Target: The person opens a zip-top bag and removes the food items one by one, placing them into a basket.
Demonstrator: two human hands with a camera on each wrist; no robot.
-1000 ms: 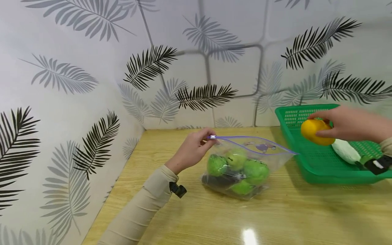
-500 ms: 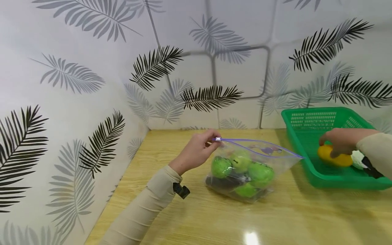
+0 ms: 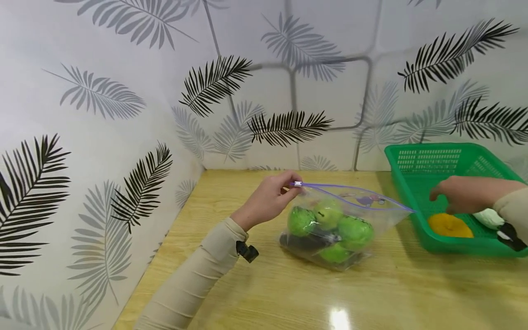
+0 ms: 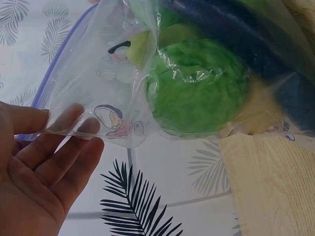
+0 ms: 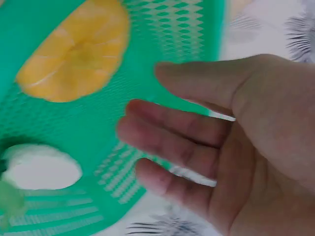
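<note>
My left hand [image 3: 270, 199] pinches the corner of a clear zip bag [image 3: 387, 217] beside its white slider [image 3: 298, 184]. The bag's purple-edged mouth gapes a little. Through the plastic show a crinkled green ball like a cabbage [image 4: 197, 88], a yellow-green pear [image 3: 328, 213] with a dark stem, other green pieces and a long dark eggplant [image 3: 309, 241]. My right hand [image 3: 474, 195] hovers over the green basket [image 3: 412, 201], thumb and fingers apart, holding nothing. Below it a yellow-orange pumpkin [image 5: 81, 54] lies in the basket, near a white oblong vegetable [image 5: 44, 167] with a green end.
A light wooden table [image 3: 247, 288] carries the bag and, to its right, the basket. Close behind rises a wall [image 3: 321, 101] with a leaf pattern, which continues along the left side. The bag's right corner reaches almost to the basket's rim.
My right hand has lowered the pumpkin into the basket, let go of it and lifted slightly off. My left hand keeps its pinch on the bag; the head view has shifted a little.
</note>
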